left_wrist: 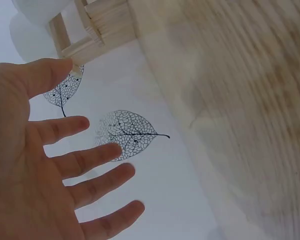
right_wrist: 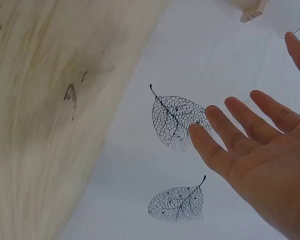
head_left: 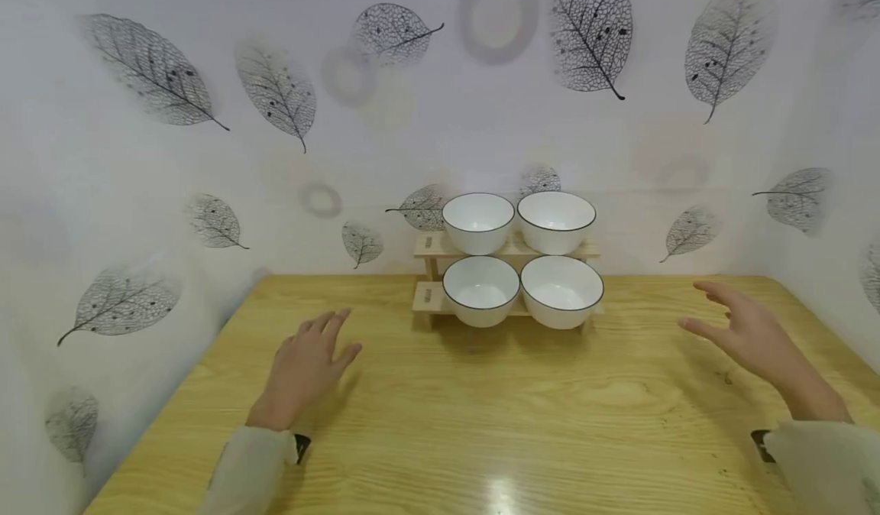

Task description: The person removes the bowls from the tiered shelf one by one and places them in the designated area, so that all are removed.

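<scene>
Several white bowls with dark rims sit on a two-step wooden rack (head_left: 428, 296) at the back of the table. On the upper step are a left bowl (head_left: 478, 225) and a right bowl (head_left: 557, 223); the lower step bears another left bowl (head_left: 481, 292) and right bowl (head_left: 562, 293). My left hand (head_left: 305, 366) hovers over the table left of the rack, fingers spread and holding nothing. To the right of the rack, my right hand (head_left: 745, 335) is raised with its fingers apart, also bare. In the left wrist view, part of the rack (left_wrist: 97, 30) shows beyond the thumb.
The wood-grain table (head_left: 440, 423) runs back to a pale wall covering (head_left: 426, 133) printed with leaves. Side walls of the same pale covering stand left and right. Each wrist wears a dark band below a light sleeve (head_left: 250, 465).
</scene>
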`<state>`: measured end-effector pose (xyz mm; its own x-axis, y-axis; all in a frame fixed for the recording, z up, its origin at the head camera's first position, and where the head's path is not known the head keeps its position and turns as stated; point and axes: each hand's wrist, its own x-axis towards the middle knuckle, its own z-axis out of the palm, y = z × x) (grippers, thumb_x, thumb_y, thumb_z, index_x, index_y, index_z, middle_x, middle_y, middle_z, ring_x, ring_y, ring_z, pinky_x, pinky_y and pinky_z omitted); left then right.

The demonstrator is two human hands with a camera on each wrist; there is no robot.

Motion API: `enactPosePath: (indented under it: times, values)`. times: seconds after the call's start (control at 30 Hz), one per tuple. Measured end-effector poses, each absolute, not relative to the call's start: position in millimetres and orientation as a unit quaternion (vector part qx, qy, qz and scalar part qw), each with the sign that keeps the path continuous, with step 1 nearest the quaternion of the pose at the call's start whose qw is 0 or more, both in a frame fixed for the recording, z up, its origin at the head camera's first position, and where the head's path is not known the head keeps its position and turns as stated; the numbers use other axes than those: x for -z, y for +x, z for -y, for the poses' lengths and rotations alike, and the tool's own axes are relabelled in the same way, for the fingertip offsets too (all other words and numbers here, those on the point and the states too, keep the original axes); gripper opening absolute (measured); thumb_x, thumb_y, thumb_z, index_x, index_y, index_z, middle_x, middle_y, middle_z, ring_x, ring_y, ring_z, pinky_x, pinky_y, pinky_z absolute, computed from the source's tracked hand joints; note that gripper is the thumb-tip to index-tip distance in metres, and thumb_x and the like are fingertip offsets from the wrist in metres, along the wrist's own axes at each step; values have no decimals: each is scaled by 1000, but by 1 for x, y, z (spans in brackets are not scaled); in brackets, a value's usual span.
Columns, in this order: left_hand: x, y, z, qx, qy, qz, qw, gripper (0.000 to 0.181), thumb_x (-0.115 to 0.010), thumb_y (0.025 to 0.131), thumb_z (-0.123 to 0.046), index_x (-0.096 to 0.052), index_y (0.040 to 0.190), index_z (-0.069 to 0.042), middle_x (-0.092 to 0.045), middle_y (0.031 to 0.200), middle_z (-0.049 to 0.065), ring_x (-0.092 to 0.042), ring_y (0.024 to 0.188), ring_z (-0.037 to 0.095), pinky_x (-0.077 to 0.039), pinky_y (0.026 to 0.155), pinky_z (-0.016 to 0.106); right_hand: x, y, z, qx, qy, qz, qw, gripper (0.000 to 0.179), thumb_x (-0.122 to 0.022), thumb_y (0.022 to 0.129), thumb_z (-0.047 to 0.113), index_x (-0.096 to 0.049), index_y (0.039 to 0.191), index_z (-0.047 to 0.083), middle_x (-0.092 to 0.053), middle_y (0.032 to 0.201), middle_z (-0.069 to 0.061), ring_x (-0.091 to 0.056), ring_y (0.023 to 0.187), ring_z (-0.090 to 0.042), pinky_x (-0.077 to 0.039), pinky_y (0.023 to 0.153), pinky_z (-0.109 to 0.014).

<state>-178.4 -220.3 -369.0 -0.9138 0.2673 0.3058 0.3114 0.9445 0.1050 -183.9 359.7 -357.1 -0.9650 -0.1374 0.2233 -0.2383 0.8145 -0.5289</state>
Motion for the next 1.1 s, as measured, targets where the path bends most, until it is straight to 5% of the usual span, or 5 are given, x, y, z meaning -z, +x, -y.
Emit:
enactPosePath:
  times: [0.1,0.23,0.37,0.47,1.1]
  values:
    - [365,-179,220,112,-149,974,127,55,-65,101,-31,-52,144,0,-57,136,26,-60,111,46,-55,79,60,353,-189,-354,-327,100,937,64,71,-64,102,25,-29,151,-12,-36,143,-43,-37,124,-63,-39,90,-73]
    - [363,-190,217,169,-143,972,82,54,-60,104,-32,-48,148,-1,-55,139,27,-61,110,43,-53,85,60,346,-195,-349,-372,101,922,29,73,-62,103,25,-23,156,-7,-31,152,-37,-34,130,-59,-44,92,-63]
    - [363,-202,212,232,-149,960,40,58,-57,106,-33,-42,151,0,-51,144,27,-59,117,44,-50,93,61,341,-203,-339,-402,121,908,20,75,-65,101,19,-22,157,-6,-31,154,-34,-35,133,-55,-47,88,-22]
    - [362,-210,208,278,-160,947,9,62,-57,106,-33,-38,154,1,-46,148,27,-53,125,45,-47,97,62,339,-207,-331,-423,137,896,16,77,-67,100,14,-21,157,-6,-30,155,-33,-33,134,-54,-40,81,-4]
    - [364,-245,184,384,-175,906,-44,64,-61,104,-26,-32,156,-2,-41,152,28,-51,129,43,-45,103,60,329,-219,-303,-489,188,852,-27,89,-70,94,2,-9,159,-4,-16,162,-30,-20,144,-51,-39,101,-11]
